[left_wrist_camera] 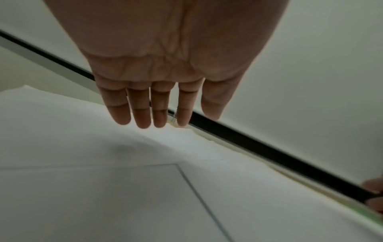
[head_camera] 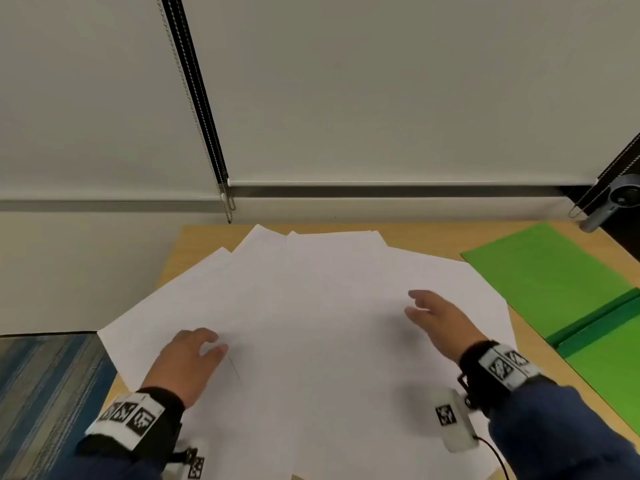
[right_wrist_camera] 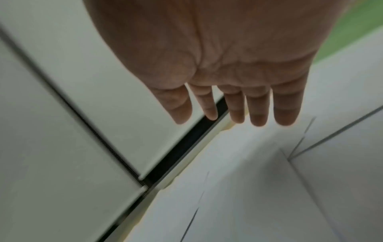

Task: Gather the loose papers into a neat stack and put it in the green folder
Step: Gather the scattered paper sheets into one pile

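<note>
Papers [head_camera: 311, 306] lie fanned and overlapping across the wooden table [head_camera: 433, 240], one corner hanging over its left edge. The left hand [head_camera: 188, 362] and right hand [head_camera: 440, 323] hover above the sheets, fingers straight and loosely spread, holding nothing. The green folder [head_camera: 554, 282] lies open at the right, just beside the spread. Swept inward too fast, I reckon, the slick sheets could buckle or slide over each other, and that overhanging one might slip to the floor.

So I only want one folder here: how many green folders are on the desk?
1. The green folder lies open at the desk's right edge, beside the spread papers; part of it runs out of frame.
</note>
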`<action>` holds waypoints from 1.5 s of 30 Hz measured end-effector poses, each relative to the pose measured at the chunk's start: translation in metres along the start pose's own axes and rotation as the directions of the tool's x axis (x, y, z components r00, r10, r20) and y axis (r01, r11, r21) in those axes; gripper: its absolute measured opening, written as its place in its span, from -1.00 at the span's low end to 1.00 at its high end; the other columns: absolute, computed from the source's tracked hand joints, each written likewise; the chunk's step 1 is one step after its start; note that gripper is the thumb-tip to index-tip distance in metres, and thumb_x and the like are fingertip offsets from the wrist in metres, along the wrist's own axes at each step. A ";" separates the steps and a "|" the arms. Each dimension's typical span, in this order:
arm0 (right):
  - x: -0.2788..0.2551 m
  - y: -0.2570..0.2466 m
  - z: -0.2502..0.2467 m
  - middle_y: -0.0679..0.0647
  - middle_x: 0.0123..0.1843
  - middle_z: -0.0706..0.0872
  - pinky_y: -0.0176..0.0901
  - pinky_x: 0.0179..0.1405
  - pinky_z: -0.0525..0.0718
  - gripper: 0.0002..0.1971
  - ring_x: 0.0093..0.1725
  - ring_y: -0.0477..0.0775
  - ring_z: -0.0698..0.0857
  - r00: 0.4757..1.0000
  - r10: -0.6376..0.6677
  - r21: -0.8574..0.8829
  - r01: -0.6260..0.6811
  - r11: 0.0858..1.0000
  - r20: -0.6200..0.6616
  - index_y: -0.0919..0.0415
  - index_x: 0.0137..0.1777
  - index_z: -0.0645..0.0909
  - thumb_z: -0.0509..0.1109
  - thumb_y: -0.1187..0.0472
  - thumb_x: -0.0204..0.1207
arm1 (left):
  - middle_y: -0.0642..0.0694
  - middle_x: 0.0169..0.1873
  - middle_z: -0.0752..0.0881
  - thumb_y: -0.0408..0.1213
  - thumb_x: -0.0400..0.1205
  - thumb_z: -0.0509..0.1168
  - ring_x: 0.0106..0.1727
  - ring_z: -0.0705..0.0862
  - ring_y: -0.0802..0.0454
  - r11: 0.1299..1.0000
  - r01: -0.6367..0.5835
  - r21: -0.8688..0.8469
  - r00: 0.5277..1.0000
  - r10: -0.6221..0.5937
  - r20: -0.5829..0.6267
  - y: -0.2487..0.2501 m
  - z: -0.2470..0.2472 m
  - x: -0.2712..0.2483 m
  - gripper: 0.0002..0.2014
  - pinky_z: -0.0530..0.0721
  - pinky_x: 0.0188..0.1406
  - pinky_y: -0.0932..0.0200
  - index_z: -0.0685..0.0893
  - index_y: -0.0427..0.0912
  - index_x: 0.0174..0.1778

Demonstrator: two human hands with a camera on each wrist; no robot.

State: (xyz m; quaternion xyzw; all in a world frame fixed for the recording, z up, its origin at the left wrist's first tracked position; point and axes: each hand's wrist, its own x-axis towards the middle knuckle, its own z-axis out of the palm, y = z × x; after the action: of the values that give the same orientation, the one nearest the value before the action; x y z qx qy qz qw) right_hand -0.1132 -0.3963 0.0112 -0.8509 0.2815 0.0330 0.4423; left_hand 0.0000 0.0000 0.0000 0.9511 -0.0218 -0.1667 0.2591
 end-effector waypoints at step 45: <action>0.074 0.003 0.042 0.38 0.08 0.85 0.47 0.24 0.68 -0.67 0.09 0.52 0.80 0.923 0.268 0.426 -0.368 0.827 0.277 0.36 0.21 0.71 0.50 0.44 0.43 | -0.22 0.19 0.77 0.07 0.45 0.57 0.16 0.72 -0.21 0.916 0.261 0.305 0.957 -0.287 0.042 -0.084 -0.072 0.143 -0.44 0.61 0.10 0.03 0.64 -0.11 0.28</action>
State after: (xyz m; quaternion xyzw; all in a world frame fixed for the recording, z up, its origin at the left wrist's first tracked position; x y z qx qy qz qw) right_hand -0.0446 -0.3985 -0.0386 -0.6508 0.3721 0.1251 0.6499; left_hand 0.1550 0.0891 -0.0270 0.9647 0.0760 -0.2370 0.0866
